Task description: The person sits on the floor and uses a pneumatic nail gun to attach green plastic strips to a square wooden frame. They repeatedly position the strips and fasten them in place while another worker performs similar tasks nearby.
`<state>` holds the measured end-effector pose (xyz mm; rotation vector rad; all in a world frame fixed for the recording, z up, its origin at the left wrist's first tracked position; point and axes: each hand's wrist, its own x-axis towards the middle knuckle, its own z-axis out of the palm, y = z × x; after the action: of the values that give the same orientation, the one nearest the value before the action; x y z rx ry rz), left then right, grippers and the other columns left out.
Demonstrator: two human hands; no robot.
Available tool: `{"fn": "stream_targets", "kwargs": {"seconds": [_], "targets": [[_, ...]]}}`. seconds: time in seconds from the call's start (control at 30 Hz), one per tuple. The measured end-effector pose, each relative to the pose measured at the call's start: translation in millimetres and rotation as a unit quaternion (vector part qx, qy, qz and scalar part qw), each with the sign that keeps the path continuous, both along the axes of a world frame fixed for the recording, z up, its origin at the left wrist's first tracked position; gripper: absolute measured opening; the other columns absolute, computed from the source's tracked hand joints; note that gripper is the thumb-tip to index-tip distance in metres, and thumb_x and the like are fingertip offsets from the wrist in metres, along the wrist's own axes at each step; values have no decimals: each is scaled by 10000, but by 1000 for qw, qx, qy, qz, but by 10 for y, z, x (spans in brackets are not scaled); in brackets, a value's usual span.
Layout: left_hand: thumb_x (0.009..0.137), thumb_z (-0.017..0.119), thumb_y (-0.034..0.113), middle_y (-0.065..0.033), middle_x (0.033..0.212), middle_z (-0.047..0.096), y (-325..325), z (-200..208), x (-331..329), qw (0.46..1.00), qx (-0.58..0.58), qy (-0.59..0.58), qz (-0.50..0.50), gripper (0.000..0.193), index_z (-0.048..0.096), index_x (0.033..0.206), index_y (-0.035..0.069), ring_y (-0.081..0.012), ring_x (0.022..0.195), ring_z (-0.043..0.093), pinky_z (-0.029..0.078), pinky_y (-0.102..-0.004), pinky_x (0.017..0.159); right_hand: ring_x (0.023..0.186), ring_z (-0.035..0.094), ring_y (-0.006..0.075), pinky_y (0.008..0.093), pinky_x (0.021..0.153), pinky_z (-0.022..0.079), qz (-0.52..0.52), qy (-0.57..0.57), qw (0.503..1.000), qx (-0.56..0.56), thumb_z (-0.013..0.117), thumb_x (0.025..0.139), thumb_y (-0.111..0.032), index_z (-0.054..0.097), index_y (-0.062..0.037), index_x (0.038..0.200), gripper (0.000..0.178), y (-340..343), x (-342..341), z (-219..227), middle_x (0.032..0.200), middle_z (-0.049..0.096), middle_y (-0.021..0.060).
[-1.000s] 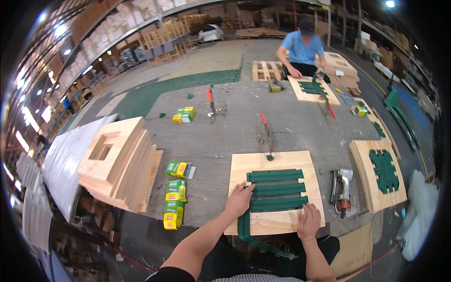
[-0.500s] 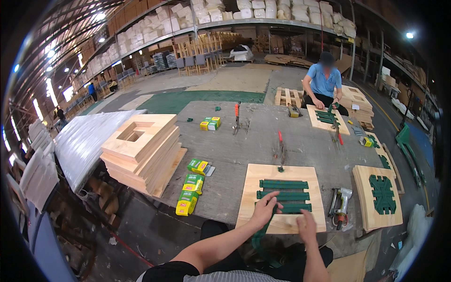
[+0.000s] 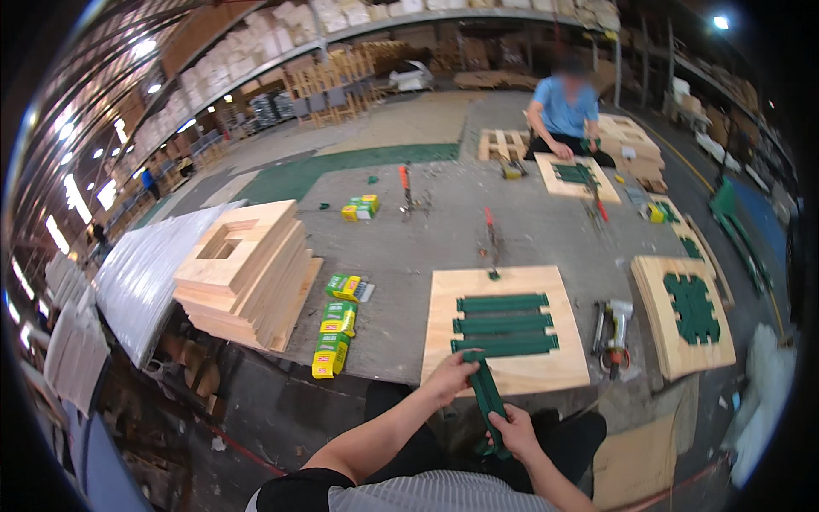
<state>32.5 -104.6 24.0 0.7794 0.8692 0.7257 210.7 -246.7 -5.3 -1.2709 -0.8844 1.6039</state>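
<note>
A green webbing strap is stretched between my two hands, just off the near edge of a square wooden panel. My left hand pinches its upper end, and my right hand grips it lower down, with a loose bit hanging below. Three green straps run side by side across the panel's middle. To the panel's right lies a silver air staple gun. Beyond the panel rests a red-handled tool.
Framed wooden panels are stacked at left. Yellow-green boxes stand near the table edge. At right, a panel stack bears woven green straps. Across the table, a person in blue works on another panel.
Both hands have moved back from over the panel toward me. My right hand, earlier apart from the strap, now grips it, and the strap is drawn straight. The view has shifted.
</note>
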Motion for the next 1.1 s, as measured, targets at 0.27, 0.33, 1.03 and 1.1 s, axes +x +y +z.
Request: {"fn": "stream_targets", "kwargs": {"seconds": [0.27,0.33,1.03,1.1], "targets": [[1038,645,181,-40,930,739,353,-34,-64,980,96,172,-31,169,697,1120,43,-152,788,697,576,-348,709,643,657,124,291,588,534,12,-1,1000,-12,642,1041,-162,643,-6,1011,159,-287,-118,-201,772,684,60],[1013,670,157,-51,915,735,550,-51,-5,969,139,201,-37,156,697,1095,27,-147,773,690,567,-345,678,650,659,123,294,591,535,5,-7,1000,-7,646,1038,-155,645,-5,1009,152,-294,-137,-233,781,688,60],[739,874,216,-162,776,750,1100,-157,169,827,352,401,-176,260,810,919,40,-270,718,735,588,-389,707,738,660,217,415,720,573,-100,183,973,-95,552,1084,-209,501,-48,1381,341,941,-357,58,916,663,82],[729,871,217,-171,786,751,1132,-221,100,813,394,400,-157,262,812,915,43,-289,741,738,588,-398,719,713,643,223,440,711,557,-117,244,954,-132,514,1098,-278,559,-94,1174,204,1179,-449,87,906,667,63]]}}
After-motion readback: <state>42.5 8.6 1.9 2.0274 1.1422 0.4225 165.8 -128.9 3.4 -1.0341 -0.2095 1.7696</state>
